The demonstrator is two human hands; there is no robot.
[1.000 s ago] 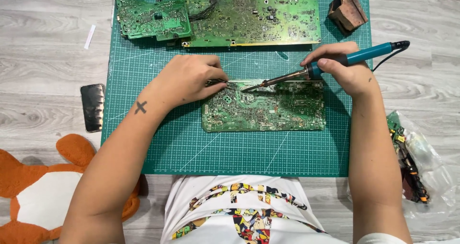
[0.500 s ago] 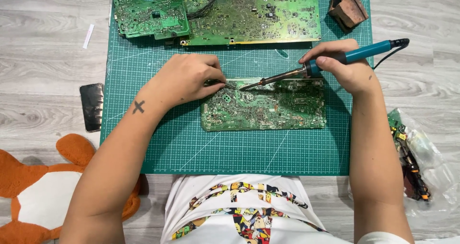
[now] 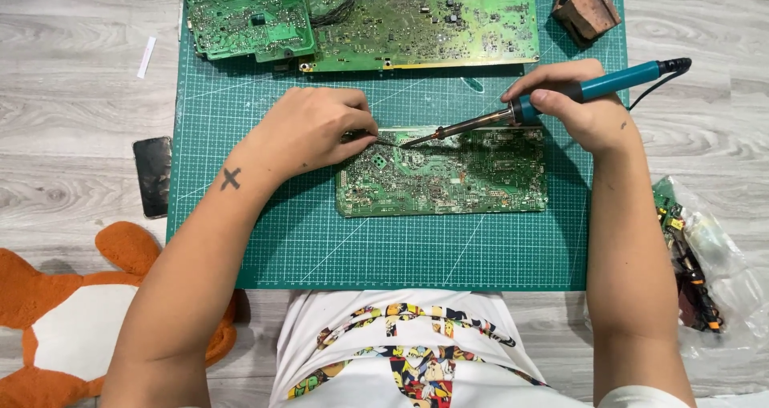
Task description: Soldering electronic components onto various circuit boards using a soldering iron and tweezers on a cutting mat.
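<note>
A small green circuit board (image 3: 444, 176) lies on a green cutting mat (image 3: 384, 248). My right hand (image 3: 577, 108) grips a teal-handled soldering iron (image 3: 553, 100); its tip touches the board's upper left part. My left hand (image 3: 308, 132) rests at the board's top left corner, fingers pinched on a thin solder wire (image 3: 383, 141) that reaches toward the iron's tip.
Two larger green circuit boards (image 3: 384, 16) lie at the far edge of the mat, with a brown block (image 3: 586, 8) at the far right. A dark phone (image 3: 152, 176) lies left of the mat, an orange plush toy (image 3: 64, 320) at lower left, a clear bag of parts (image 3: 697, 264) at right.
Both hands stay on the board; the iron's tip has shifted slightly along the board's upper left edge toward the wire.
</note>
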